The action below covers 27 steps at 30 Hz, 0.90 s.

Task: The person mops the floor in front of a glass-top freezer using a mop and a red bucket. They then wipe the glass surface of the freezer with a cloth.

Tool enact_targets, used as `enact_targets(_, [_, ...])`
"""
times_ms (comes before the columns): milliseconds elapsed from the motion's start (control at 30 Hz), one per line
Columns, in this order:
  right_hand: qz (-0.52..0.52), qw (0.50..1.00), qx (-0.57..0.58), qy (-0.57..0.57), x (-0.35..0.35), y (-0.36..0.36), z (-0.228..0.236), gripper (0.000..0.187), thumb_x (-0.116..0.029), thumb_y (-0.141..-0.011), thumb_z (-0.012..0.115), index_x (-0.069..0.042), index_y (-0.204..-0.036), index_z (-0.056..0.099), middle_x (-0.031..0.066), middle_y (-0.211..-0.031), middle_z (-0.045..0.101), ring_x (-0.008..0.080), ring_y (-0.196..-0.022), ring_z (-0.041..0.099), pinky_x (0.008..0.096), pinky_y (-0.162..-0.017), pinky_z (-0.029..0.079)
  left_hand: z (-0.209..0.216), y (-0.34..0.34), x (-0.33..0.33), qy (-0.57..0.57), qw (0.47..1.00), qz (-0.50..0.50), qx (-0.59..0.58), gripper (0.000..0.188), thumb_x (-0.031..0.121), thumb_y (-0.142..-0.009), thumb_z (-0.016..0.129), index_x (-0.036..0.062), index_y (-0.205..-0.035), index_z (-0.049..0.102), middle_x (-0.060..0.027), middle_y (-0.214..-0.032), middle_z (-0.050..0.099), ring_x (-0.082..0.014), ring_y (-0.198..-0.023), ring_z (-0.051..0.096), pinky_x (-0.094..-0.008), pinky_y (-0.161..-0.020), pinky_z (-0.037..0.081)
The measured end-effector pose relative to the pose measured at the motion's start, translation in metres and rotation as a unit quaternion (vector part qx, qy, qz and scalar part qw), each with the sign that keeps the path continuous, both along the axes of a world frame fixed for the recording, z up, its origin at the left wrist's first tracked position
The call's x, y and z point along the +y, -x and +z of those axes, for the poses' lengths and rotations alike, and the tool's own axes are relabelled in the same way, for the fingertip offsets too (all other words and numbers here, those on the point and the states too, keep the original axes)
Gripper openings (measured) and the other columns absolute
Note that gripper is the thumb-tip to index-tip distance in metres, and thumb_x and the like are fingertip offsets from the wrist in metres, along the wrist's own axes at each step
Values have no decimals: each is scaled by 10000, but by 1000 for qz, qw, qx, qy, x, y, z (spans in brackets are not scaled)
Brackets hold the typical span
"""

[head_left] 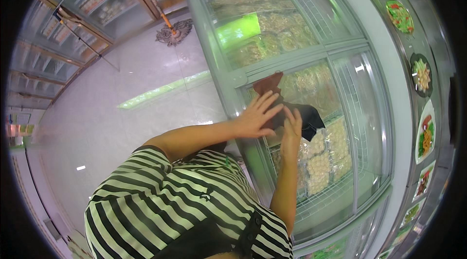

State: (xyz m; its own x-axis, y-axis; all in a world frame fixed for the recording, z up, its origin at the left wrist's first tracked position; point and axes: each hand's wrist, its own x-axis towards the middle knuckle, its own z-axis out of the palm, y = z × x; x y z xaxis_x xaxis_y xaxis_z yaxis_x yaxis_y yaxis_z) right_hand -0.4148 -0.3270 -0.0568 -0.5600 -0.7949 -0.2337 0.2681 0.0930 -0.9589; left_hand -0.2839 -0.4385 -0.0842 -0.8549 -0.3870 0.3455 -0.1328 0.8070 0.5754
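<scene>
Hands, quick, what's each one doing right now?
Left hand: open, fingers spread flat on the dark cloth on the freezer lid.
Right hand: on the cloth; grip cannot be told.

The chest freezer has clear, glossy glass lids that throw back bright reflections, set in smooth pale frames that look like painted metal or plastic. Under the glass lie frozen goods in transparent, shiny plastic bags. On the lid's left edge the left hand and right hand press a soft, matt cloth, dark brown to black and creased. The floor is pale, polished tile with a mirror-like sheen. The striped shirt is matt woven or knitted fabric. A mop shows a smooth orange handle and a ragged, stringy head.
</scene>
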Motion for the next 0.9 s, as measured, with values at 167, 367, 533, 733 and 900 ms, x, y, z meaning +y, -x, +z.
enact_targets(167, [137, 794, 590, -40, -20, -15, -38, 440, -140, -906, 511, -10, -1320, 442, 111, -1339, 500, 257, -1215, 478, 405, -1034, 341, -22, -41, -55, 85, 996, -10, 23, 563, 168, -691, 692, 60, -1207, 495, -246, -1346, 385, -436, -1262, 373, -510, -1025, 347])
enact_targets(367, [171, 774, 598, -117, 16, -38, -29, 489, -52, -821, 495, -36, -1309, 466, 135, -1339, 487, 337, -1266, 415, 497, -1076, 266, -26, -86, -95, 97, 993, 59, 9, 383, 20, -684, 650, 104, -1052, 589, -163, -1118, 525, -355, -1005, 530, -420, -862, 450])
enact_targets(533, [18, 854, 488, -179, 50, -36, -23, 432, -184, -862, 556, -1, -1250, 506, 196, -1279, 508, 374, -1194, 464, 486, -1038, 327, -24, -69, -102, 75, 994, 64, -53, 579, 56, -694, 623, 182, -1253, 541, -159, -1378, 402, -363, -1277, 368, -512, -1060, 269])
enact_targets(733, [-148, 795, 528, -257, -19, -18, -31, 549, -379, -804, 646, 16, -1174, 551, 286, -1298, 432, 447, -1215, 392, 550, -1027, 282, -24, -20, -110, 143, 978, 55, -142, 779, -57, -645, 477, 116, -1399, 386, -123, -1507, 263, -313, -1408, 210, -499, -1148, 113])
enact_targets(900, [-99, 780, 596, -160, -58, -7, -53, 692, -449, -797, 630, -37, -1325, 457, 274, -1425, 317, 443, -1350, 230, 555, -1095, 174, -10, 17, -102, 235, 960, -2, -152, 768, -9, -696, 495, 64, -1434, 299, -157, -1512, 232, -323, -1416, 174, -507, -1147, 112])
